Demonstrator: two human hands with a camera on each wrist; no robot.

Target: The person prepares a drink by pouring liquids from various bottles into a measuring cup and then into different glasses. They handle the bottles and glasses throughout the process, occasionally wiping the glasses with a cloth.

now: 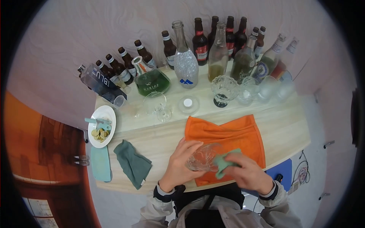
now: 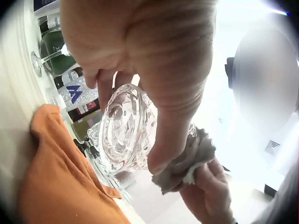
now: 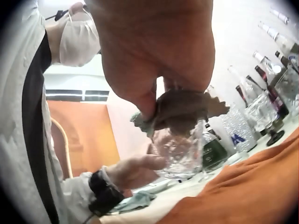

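Observation:
A clear patterned glass (image 1: 201, 157) lies tilted in my left hand (image 1: 178, 163), thumb and fingers curled round its sides, above the orange cloth (image 1: 228, 131). Its thick round base (image 2: 122, 128) faces the left wrist camera. At the glass's rim my right hand (image 1: 251, 173) pinches a small green cloth (image 1: 225, 162), which looks grey in both wrist views. In the right wrist view the cloth (image 3: 180, 109) covers the mouth of the glass (image 3: 180, 156), and my right fingertips are partly hidden behind it.
Bottles (image 1: 199, 43) and a green-filled decanter (image 1: 152, 81) line the back. Stemmed glasses (image 1: 224, 89) stand before them. At the left are a white plate (image 1: 92, 131) with lemon slices, a teal board (image 1: 100, 163) and a dark green cloth (image 1: 133, 161).

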